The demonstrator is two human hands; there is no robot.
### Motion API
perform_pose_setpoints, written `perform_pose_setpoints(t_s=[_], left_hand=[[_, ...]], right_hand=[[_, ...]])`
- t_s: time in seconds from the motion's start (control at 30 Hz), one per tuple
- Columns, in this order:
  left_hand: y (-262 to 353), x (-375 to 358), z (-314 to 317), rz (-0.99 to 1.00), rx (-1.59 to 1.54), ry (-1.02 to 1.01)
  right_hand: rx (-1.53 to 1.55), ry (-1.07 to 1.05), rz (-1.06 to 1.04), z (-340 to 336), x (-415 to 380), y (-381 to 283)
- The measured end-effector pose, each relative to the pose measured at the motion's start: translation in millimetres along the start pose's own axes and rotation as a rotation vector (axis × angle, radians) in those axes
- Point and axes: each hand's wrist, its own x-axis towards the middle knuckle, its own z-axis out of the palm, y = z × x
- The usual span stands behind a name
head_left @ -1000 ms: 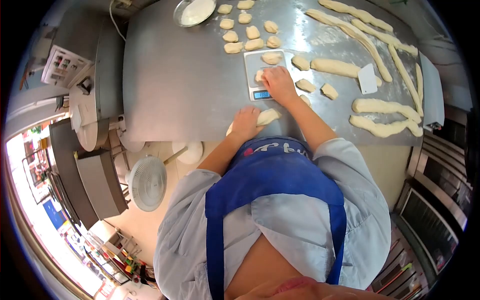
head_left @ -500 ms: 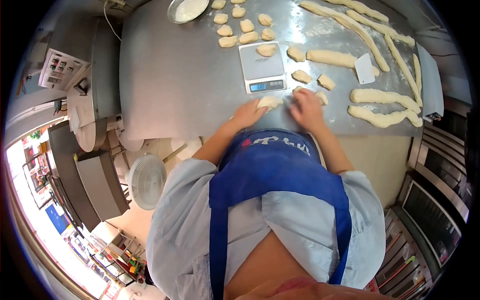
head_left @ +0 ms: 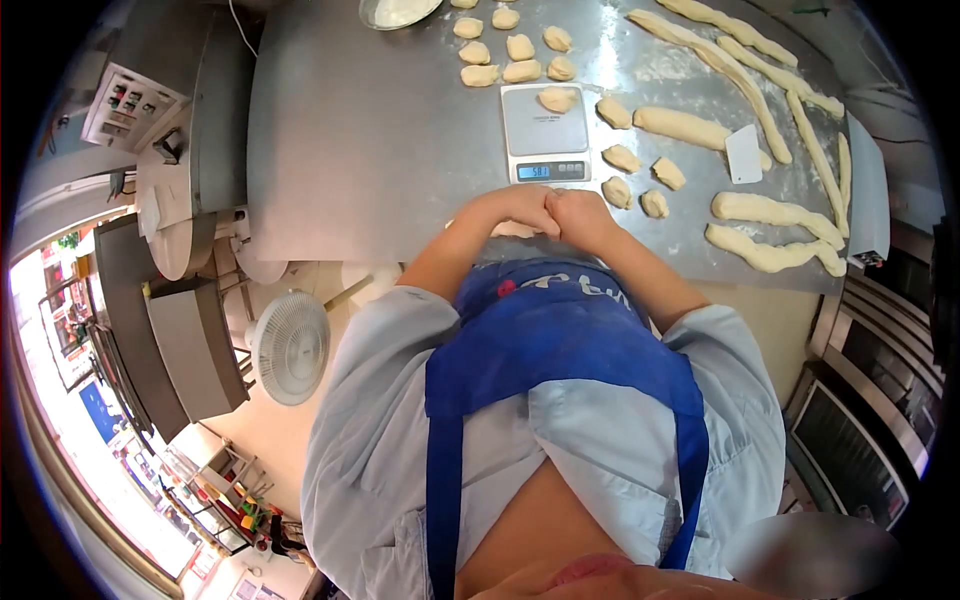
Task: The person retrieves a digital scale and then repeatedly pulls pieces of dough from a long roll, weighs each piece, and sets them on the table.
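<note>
My left hand (head_left: 520, 208) is closed over a piece of dough (head_left: 514, 230), whose pale edge shows below the palm. Against its fingers rests my right hand (head_left: 583, 215), also closed; whatever lies inside it is hidden. Just beyond both hands stands a white digital scale (head_left: 543, 140) with a lit display, and one dough lump (head_left: 557, 99) sits on its plate. Right of the scale are several cut dough pieces (head_left: 622, 158). A thick dough roll (head_left: 682, 127) lies behind them, partly under a white scraper (head_left: 743, 155).
Dough lumps (head_left: 520, 46) stand in rows behind the scale, near a metal bowl (head_left: 400, 10) of white flour. Long dough strips (head_left: 730, 70) cover the right of the steel table (head_left: 340, 150). A fan (head_left: 290, 347) stands on the floor at left.
My right hand has moved left, away from the cut pieces, and now meets my left hand. The dough under my left hand is more covered. The view has shifted slightly.
</note>
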Motion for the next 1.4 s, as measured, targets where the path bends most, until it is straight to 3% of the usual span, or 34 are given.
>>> perform_pose_setpoints(t_s=[0.03, 0.07, 0.1, 0.17, 0.27, 0.37, 0.47, 0.5, 0.53, 0.6, 0.63, 0.7, 0.77, 0.8, 0.87, 0.9, 0.97, 1.03, 1.1, 1.23, 1.3, 1.37, 1.4], left_hand=[[4, 9, 1, 0.133, -0.024, 0.009], [8, 15, 8, 0.004, 0.254, 0.136], [27, 9, 12, 0.007, 0.251, 0.135], [57, -6, 18, -0.234, 0.421, 0.229], [58, -15, 21, -0.211, 0.670, 0.341], [41, -16, 17, -0.153, 0.884, 0.218], [8, -5, 7, -0.217, 0.770, 0.263], [-9, 9, 14, -0.218, 0.764, 0.269], [-32, 30, 29, 0.052, 0.556, 0.535], [-58, 58, 48, 0.591, 0.101, 1.030], [-31, 40, 39, 0.595, 0.108, 1.031], [54, -22, 23, -0.185, 0.554, 0.481], [11, -15, 38, -0.098, 0.519, 0.560], [-4, -15, 41, -0.030, 0.519, 0.663], [-12, -20, 45, 0.029, 0.504, 0.779], [-13, -25, 48, 0.030, 0.500, 0.816], [-12, -31, 54, 0.030, 0.504, 0.838], [-11, -32, 53, -0.014, 0.519, 0.801], [-13, -30, 54, 0.013, 0.488, 0.841], [-21, -24, 60, -0.019, 0.428, 0.875], [-17, -24, 53, -0.053, 0.394, 0.811], [-14, -25, 51, -0.097, 0.348, 0.750], [-15, -24, 50, -0.120, 0.212, 0.743]], right_hand=[[-0.034, -0.003, 0.042, -3, 1, 0], [-0.037, -0.006, 0.044, -1, 2, 4], [-0.127, -0.080, 0.075, 3, 3, 10], [-0.212, -0.154, 0.105, 4, 4, 18], [-0.184, -0.159, 0.048, 6, 4, 19], [-0.090, -0.166, 0.041, -5, 0, 3], [0.091, -0.175, 0.033, -38, 3, -32], [0.277, 0.015, -0.093, -54, 6, -48], [0.462, 0.200, -0.218, -64, 10, -58], [0.322, 0.158, 0.027, -73, 45, -51], [0.220, 0.261, 0.004, -68, 69, -28], [0.122, 0.368, -0.020, -40, 93, 20], [-0.179, 0.544, -0.218, -22, 102, 52], [-0.180, 0.546, -0.223, -28, 107, 56], [-0.075, 0.710, 0.007, -43, 112, 62], [-0.072, 0.702, -0.002, -41, 117, 74], [0.291, 0.473, 0.106, -32, 123, 106], [0.298, 0.489, 0.149, -37, 122, 121], [0.240, 0.830, 0.304, -44, 122, 141], [0.025, 0.648, 0.401, -41, 105, 177], [-0.229, 0.830, 0.178, -42, 92, 165], [0.054, 0.751, -0.015, -47, 75, 132], [0.299, 0.567, 0.008, -43, 60, 104]])
